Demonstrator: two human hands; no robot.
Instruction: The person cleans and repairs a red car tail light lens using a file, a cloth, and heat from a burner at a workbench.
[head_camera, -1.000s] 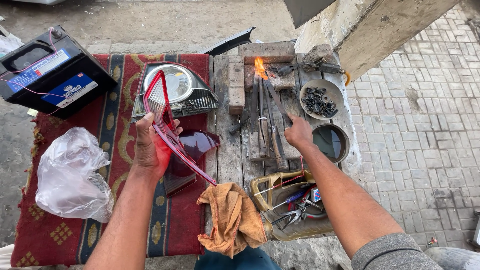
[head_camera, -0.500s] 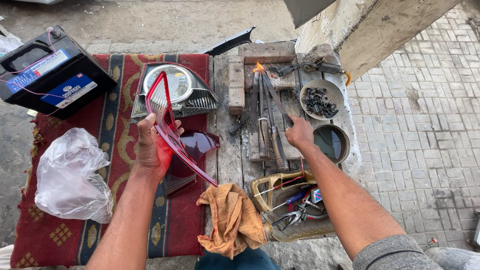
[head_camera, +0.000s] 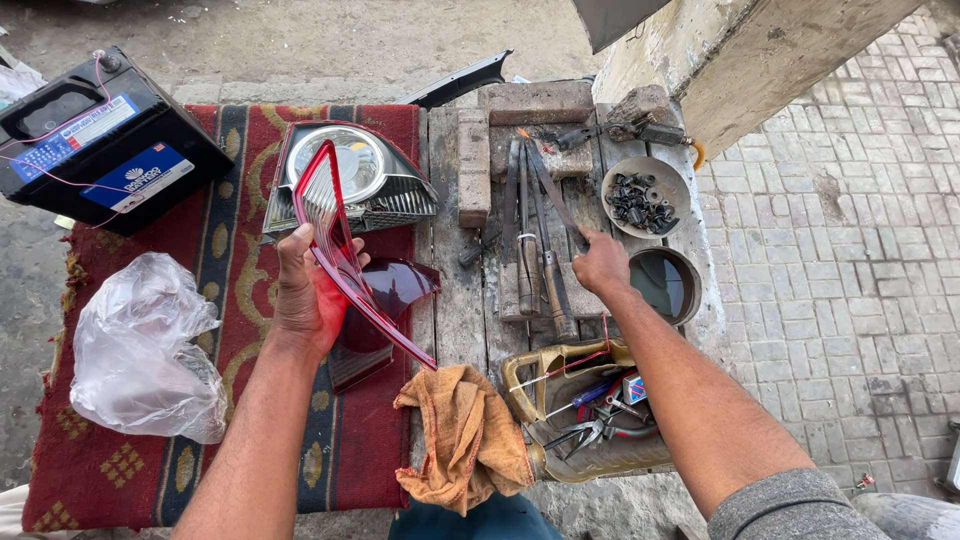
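The red translucent plastic tail-light lens (head_camera: 345, 250) stands on edge above the red patterned rug (head_camera: 210, 300). Its long axis runs on a diagonal, from a rounded upper end near the far side of the rug down to a thin pointed tip that aims toward the near right, close to the orange crumpled cloth (head_camera: 470, 440). The left hand (head_camera: 305, 290) grips the lens about its middle, fingers curled closed around the edge and the thumb pressed along the outer face.

Just behind the lens lies a grey headlight housing with a round chrome reflector (head_camera: 360, 175), and under it a dark red curved lens piece (head_camera: 385, 300) rests on the rug.

To the right, on the weathered wooden board (head_camera: 450, 300), the right hand (head_camera: 600, 265) is closed on the handle of a long dark metal tool (head_camera: 550, 195), which lies lengthwise away from the person, its far end among bricks (head_camera: 535, 105). Other wooden-handled tools (head_camera: 530, 260) lie parallel beside it.

Farther out sit a round metal dish of black screws (head_camera: 640, 200), a dark empty round bowl (head_camera: 665, 285), a yellowish cut plastic container of pliers and screwdrivers (head_camera: 590, 415), a clear crumpled plastic bag (head_camera: 145, 350) and a black car battery (head_camera: 100, 140).
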